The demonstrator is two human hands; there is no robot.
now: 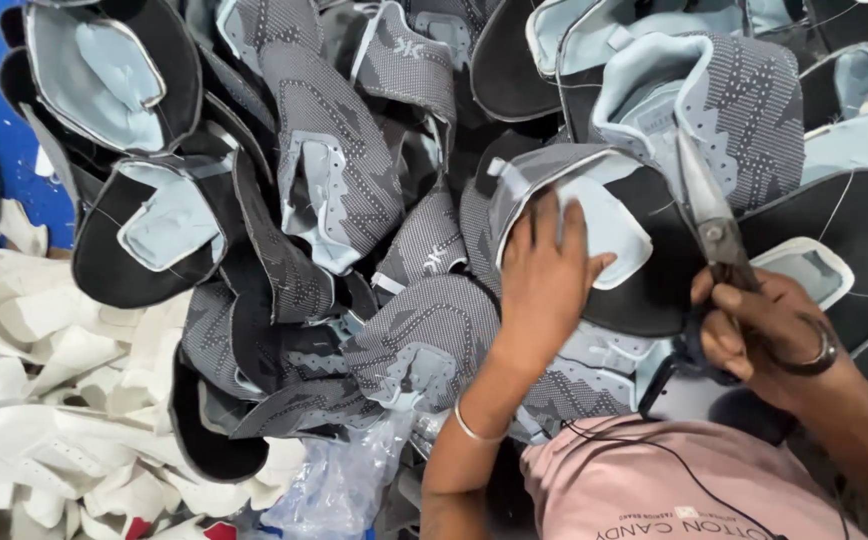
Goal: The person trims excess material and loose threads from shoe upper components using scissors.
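Heaped across the view: grey-and-black shoe uppers [354,180], with white offcuts [44,400] at the left. Pressed flat on one upper's pale-blue lining [609,225], left hand [544,275], fingers spread, gripping nothing. Clenched through the scissors' [719,225] handles, right hand [769,335], blades raised, seemingly mid-trimming; careful aim needed.

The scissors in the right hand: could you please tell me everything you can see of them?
The scissors look like large metal shears, dull grey and worn, with a round pivot screw. The blades appear closed and point up and away from the person, slightly left, their tips over a grey knit shoe upper. The dark handle loops are mostly hidden in the right hand, which grips them. The left hand does not touch them; it presses a black, pale-blue-lined upper beside the blades.
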